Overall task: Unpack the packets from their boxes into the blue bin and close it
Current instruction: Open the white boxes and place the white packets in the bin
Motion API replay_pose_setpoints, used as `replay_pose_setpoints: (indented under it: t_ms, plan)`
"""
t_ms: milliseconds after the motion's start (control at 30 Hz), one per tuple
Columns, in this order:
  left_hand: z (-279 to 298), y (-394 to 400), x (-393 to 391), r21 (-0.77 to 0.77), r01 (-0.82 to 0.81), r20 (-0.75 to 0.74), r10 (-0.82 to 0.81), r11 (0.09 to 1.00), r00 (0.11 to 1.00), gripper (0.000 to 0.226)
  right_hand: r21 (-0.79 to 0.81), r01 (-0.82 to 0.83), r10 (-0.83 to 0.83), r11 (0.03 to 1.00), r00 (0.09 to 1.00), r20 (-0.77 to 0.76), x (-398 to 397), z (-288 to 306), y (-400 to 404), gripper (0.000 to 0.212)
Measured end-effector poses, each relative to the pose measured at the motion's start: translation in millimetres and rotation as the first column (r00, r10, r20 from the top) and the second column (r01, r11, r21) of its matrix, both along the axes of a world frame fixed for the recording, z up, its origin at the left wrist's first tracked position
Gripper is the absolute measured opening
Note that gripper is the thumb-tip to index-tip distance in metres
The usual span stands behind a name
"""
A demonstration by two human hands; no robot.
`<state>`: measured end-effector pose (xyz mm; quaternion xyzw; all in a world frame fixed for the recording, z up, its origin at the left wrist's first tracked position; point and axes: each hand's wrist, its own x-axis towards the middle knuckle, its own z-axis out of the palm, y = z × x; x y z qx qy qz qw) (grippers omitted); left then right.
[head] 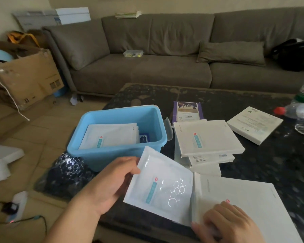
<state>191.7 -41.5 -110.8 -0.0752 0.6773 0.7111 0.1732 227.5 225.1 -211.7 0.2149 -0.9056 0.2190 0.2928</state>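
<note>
White packet (161, 188), printed with a pale blue label and a shiny hexagon pattern, tilted above the near edge of the dark table (263, 165), partly out of the open end of a white box (242, 200). Pinched at its upper left corner by the left hand (111, 183), thumb on top, remaining fingers curled underneath. Box pressed at its near corner by the right hand (226, 223), fingers bent over the cardboard with the thumb at the opening edge.

Just beyond the packet, blue bin (88, 148) open at the table's left corner, holding a stack of similar white packets (111, 135) leaning flat inside, plus a small dark blue item against the right wall. Bin lid latch (168, 130) hanging on the right side.

Right of the bin, stack of white boxes (207, 137), top one face up with the same red-and-blue marking, lower ones poking out beneath. Behind the stack, purple packet (188, 111) lying flat. Farther right, another white box (254, 123), printed side up, well apart from the stack. Clear plastic bottles (298, 111) with a red cap at the right edge.

Beyond the table, grey-brown sofa (165, 55) with a loose cushion (232, 51). Left, torn cardboard carton (26, 76) on the floor.
</note>
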Motion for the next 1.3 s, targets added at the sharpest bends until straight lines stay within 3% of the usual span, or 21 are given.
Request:
replay_pose_setpoints:
  t_ms: [100, 133, 167, 233, 300, 400, 467, 533, 600, 700, 800, 1067, 1133, 1200, 1300]
  plan:
    - [18, -19, 2, 0.170, -0.066, -0.057, 0.076, 0.983, 0.995, 0.051, -0.290, 0.058, -0.006, 0.955, 0.984, 0.177, 3, 40, -14, 0.048]
    - [24, -24, 3, 0.241, -0.083, -0.068, 0.102, 0.967, 0.992, 0.050, -0.457, 0.081, 0.055, 0.886, 0.959, 0.277, 1, 61, -22, 0.048]
    - [28, -28, 3, 0.303, -0.098, -0.070, 0.125, 0.948, 0.990, 0.047, -0.647, 0.111, 0.182, 0.754, 0.911, 0.370, -4, 81, -32, 0.053]
    - [31, -36, 2, 0.380, -0.096, -0.073, 0.134, 0.920, 0.988, 0.047, -0.838, 0.206, 0.506, 0.505, 0.716, 0.481, -20, 106, -49, 0.072]
    - [34, -38, 0, 0.402, -0.116, -0.066, 0.155, 0.908, 0.986, 0.052, -0.855, 0.235, 0.661, 0.462, 0.553, 0.508, -37, 127, -63, 0.077]
    - [38, -52, -6, 0.418, -0.204, -0.086, 0.262, 0.885, 0.961, 0.041, -0.849, 0.160, 0.669, 0.504, 0.549, 0.501, -61, 153, -93, 0.068]
    - [40, -63, -14, 0.275, -0.369, -0.157, 0.420, 0.888, 0.894, 0.016, -0.818, 0.144, 0.615, 0.557, 0.590, 0.523, -85, 155, -111, 0.063]
    - [42, -73, -23, 0.090, -0.592, -0.289, 0.590, 0.801, 0.754, 0.020, -0.796, 0.148, 0.608, 0.586, 0.569, 0.554, -113, 156, -128, 0.054]
    - [44, -81, -28, -0.051, -0.700, -0.425, 0.619, 0.712, 0.660, 0.017, -0.777, 0.152, 0.621, 0.611, 0.517, 0.590, -139, 153, -147, 0.048]
    - [37, -90, -28, -0.331, -0.695, -0.554, 0.465, 0.638, 0.691, 0.010, -0.731, 0.180, 0.606, 0.658, 0.450, 0.656, -166, 148, -172, 0.044]
    - [29, -95, -29, -0.549, -0.605, -0.519, 0.332, 0.576, 0.788, 0.010, -0.660, 0.193, 0.550, 0.726, 0.412, 0.726, -180, 137, -190, 0.043]
    - [24, -97, -24, -0.790, -0.482, -0.453, 0.167, 0.380, 0.875, 0.023, -0.536, 0.143, 0.438, 0.832, 0.422, 0.793, -188, 127, -198, 0.043]
    - [26, -96, -23, -0.810, -0.473, -0.456, 0.134, 0.348, 0.880, 0.025, -0.458, 0.073, 0.372, 0.886, 0.477, 0.796, -185, 127, -198, 0.040]
    - [28, -94, -23, -0.794, -0.476, -0.468, 0.120, 0.378, 0.875, 0.027, -0.279, -0.039, 0.247, 0.960, 0.591, 0.768, -183, 127, -199, 0.041]
    - [31, -93, -22, -0.795, -0.448, -0.449, 0.100, 0.410, 0.888, 0.033, -0.029, -0.146, 0.126, 0.989, 0.715, 0.688, -182, 125, -204, 0.052]
